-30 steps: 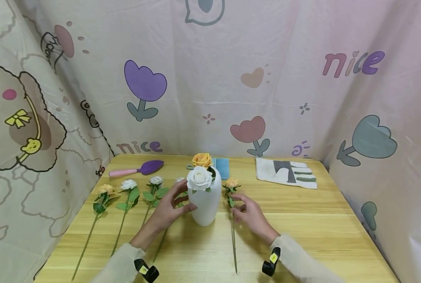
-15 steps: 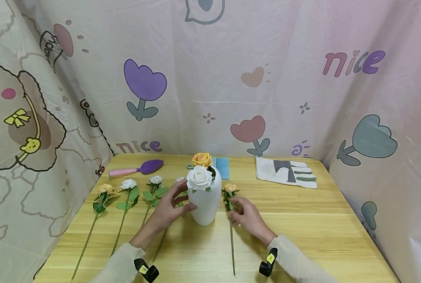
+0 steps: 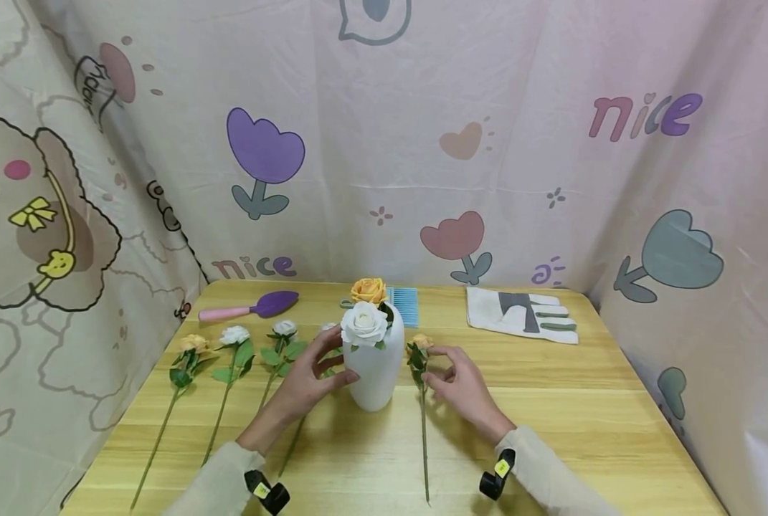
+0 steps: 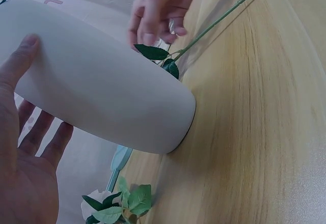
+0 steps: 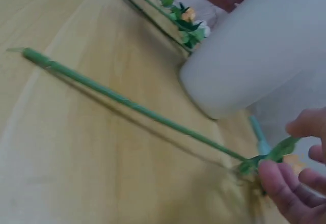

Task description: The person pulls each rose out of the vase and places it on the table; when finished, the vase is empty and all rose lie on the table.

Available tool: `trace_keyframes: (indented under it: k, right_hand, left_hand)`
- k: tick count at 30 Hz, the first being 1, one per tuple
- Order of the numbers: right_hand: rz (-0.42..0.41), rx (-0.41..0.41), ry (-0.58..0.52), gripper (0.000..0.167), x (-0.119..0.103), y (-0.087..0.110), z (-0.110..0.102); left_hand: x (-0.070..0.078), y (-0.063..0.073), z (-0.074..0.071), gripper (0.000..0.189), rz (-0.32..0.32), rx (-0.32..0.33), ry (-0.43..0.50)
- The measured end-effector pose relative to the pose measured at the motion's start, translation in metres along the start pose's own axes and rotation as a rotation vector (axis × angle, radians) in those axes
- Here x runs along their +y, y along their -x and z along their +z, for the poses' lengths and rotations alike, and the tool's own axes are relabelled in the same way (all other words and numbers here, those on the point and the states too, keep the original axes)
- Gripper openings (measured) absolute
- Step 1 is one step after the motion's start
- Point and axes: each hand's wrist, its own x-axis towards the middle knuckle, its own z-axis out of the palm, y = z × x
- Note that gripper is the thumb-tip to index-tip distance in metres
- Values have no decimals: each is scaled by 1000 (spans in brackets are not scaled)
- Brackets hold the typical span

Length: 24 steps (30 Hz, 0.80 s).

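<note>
My left hand (image 3: pixel 308 376) holds a white vase (image 3: pixel 373 373) around its side, with the thumb on the near face in the left wrist view. A white rose (image 3: pixel 364 325) and a yellow-orange rose (image 3: pixel 368 290) stand in the vase's mouth. Right of it lies another yellow rose (image 3: pixel 420 340), its long stem (image 3: pixel 425 444) pointing toward me. At that rose's upper leaves is my right hand (image 3: pixel 464 383), thumb and fingers spread apart. In the right wrist view its fingertips are at a leaf (image 5: pixel 282 148); firm contact is hard to judge.
On the left lie a yellow rose (image 3: pixel 193 344), a white rose (image 3: pixel 234 335) and more white roses, partly behind my left arm. Along the back are a purple trowel (image 3: pixel 275 305), a blue comb-like rake (image 3: pixel 406 308) and a white-grey glove (image 3: pixel 519 314).
The yellow rose beside the vase has shifted slightly left at its stem end. My right hand moved a little left, then back right, with its fingers spreading. The left hand and vase stay put.
</note>
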Motion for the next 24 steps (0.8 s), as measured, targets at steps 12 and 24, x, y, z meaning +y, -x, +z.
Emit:
trace_keyframes:
  k: [12,24]
  right_hand:
    - [-236,40,-58,41,-46,-15,-23]
    - [-555,-34,-117,28,-100,-9,-25]
  left_hand:
    - [0,-1,0,81,-9,0,-1]
    - [-1,-1,0,81,-8,-5,15]
